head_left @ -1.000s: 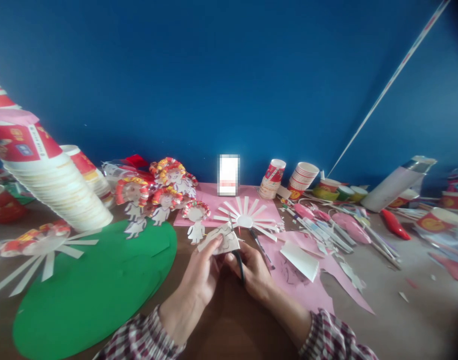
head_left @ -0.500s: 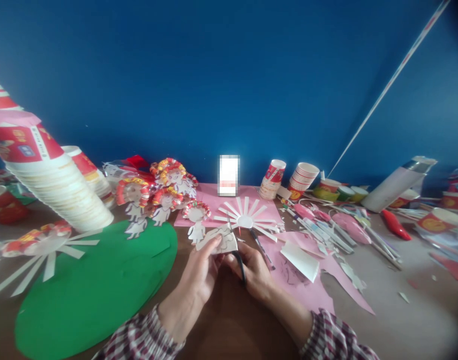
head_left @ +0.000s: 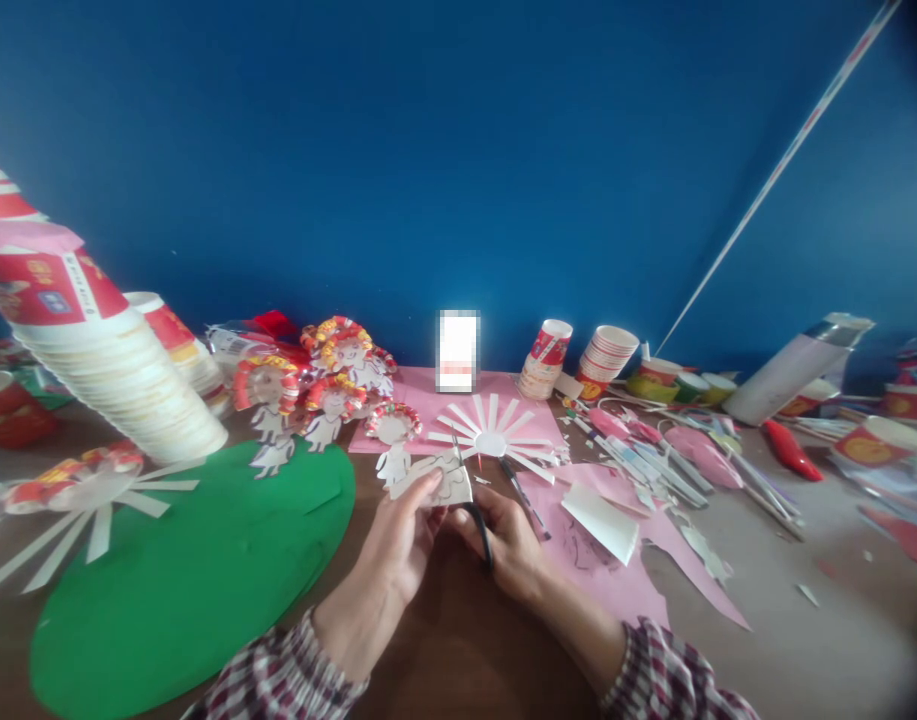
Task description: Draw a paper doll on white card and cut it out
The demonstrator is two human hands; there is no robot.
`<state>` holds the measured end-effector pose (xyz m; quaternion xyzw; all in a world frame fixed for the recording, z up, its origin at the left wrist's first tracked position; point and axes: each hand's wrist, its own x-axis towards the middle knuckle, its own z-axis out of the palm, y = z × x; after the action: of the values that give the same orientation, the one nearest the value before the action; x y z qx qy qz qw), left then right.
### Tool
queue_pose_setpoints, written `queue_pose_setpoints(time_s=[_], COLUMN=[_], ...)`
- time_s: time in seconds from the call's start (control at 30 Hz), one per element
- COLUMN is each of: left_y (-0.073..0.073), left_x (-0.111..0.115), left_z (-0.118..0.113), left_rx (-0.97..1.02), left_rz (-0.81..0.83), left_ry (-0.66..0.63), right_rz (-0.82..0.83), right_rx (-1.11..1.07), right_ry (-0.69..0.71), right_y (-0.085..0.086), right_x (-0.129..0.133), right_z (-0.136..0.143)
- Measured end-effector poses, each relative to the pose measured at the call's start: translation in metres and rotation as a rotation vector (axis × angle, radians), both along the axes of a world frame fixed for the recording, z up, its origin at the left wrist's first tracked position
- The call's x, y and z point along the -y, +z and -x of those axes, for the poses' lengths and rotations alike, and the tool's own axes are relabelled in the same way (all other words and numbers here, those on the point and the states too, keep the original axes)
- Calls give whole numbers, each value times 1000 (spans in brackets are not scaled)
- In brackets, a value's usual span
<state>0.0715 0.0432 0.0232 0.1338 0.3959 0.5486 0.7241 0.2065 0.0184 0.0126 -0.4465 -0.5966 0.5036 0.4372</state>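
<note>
My left hand [head_left: 402, 540] is closed on a piece of white paper [head_left: 426, 484] with dark outlines drawn on it, the thumb lying on top. My right hand [head_left: 507, 540] grips a pair of scissors [head_left: 482, 530] by the black handle. The blades reach up at the right edge of the paper, partly hidden by it. Just beyond the paper lies a white cup cut into spread strips [head_left: 491, 442]. A small paper figure with a red and yellow curled rim [head_left: 393, 440] lies to the left of it.
A green paper oval [head_left: 195, 580] covers the table at left, beside a tall leaning stack of paper cups [head_left: 143, 370]. Several finished-looking paper figures [head_left: 330, 410] cluster behind. Pink paper [head_left: 600, 570], a white scrap [head_left: 602, 522], markers [head_left: 672, 470] and more cup stacks [head_left: 608, 360] lie right.
The paper in my left hand has shifted slightly left and down. My right hand and the scissors stay in nearly the same place.
</note>
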Motion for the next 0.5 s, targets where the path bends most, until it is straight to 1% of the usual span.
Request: queue_pose_setpoints(time_s=[0.2, 0.33, 0.5], left_y=[1, 1, 1], left_x=[0, 0, -1], left_z=[0, 1, 3], left_rx=[8, 3, -48], left_rz=[0, 0, -1], left_ry=[-10, -11, -5], right_rz=[14, 7, 5], right_rx=[41, 28, 12], right_ry=[-12, -4, 8], right_y=[0, 0, 2], right_x=[0, 0, 1], right_z=[0, 0, 1])
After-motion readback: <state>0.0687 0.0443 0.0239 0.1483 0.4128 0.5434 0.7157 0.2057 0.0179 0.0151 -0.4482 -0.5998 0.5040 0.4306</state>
